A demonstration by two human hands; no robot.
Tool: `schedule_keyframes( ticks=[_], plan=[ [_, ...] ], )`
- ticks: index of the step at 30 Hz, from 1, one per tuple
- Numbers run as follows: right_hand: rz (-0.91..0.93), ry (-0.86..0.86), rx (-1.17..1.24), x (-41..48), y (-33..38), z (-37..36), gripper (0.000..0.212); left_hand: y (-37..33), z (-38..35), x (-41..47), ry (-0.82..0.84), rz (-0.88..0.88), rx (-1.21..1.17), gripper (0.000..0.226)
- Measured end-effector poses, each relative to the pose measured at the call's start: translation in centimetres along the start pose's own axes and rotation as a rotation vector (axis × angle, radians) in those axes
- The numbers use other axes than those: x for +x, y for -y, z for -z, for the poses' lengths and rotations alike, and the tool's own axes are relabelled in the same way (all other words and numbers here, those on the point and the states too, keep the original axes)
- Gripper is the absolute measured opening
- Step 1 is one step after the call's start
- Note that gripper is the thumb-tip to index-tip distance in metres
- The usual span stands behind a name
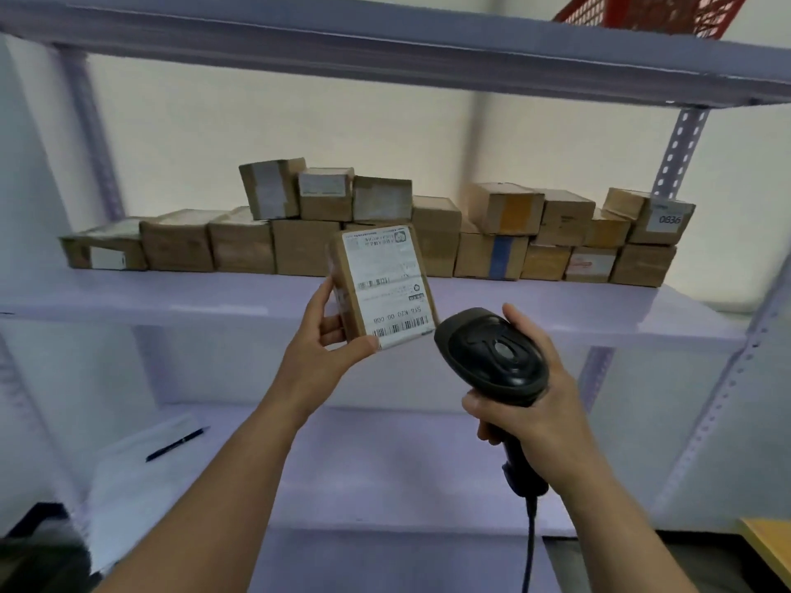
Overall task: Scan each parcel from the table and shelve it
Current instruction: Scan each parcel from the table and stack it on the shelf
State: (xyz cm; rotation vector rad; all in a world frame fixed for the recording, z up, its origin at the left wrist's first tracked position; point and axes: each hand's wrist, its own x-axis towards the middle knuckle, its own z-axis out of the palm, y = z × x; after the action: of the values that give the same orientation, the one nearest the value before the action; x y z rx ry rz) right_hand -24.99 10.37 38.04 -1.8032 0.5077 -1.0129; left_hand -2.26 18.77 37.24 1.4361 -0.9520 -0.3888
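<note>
Your left hand (pixel 316 336) grips the parcel (pixel 385 280), a small brown box, and holds it up in front of the middle shelf (pixel 171 297). The thumb presses at the lower corner and the fingers are curled round the left side. The white label with its barcodes is turned to you, and the top of the parcel is tilted a little to the left. Your right hand (pixel 526 404) is closed round the handle of the black scanner (pixel 492 348), also in front of the middle shelf and lower than its board. The head of the scanner is just beside the lower right corner of the parcel; I cannot tell if the two touch. The cable (pixel 530 541) hangs down from the handle. At the back of the middle shelf stands a row of brown boxes (pixel 299 246), some stacked in two layers, and the box (pixel 667 220) at the right end carries the number 0836. Below the middle shelf there is the lower shelf (pixel 385 464), where a dark pen (pixel 175 443) lies on a white sheet of paper (pixel 141 485) at the left. Above the middle shelf is the top shelf (pixel 385 40), with a red basket (pixel 655 12) on it at the right. Far below the middle shelf, at the right edge, a yellow corner of the bench (pixel 770 541) shows.
</note>
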Motion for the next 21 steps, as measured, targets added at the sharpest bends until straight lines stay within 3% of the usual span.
schedule_keyframes(
  ticks=[12, 21],
  plan=[
    [0.055, 0.007, 0.048, 8.6, 1.0, -17.0, 0.096, 2.1, 20.0, 9.1, -0.098, -0.023, 0.004, 0.088],
    [0.032, -0.025, 0.05, 12.9, 0.6, -25.0, 0.096, 1.4, 29.0, 18.1, -0.12, 0.035, 0.049, 0.084]
  ],
)
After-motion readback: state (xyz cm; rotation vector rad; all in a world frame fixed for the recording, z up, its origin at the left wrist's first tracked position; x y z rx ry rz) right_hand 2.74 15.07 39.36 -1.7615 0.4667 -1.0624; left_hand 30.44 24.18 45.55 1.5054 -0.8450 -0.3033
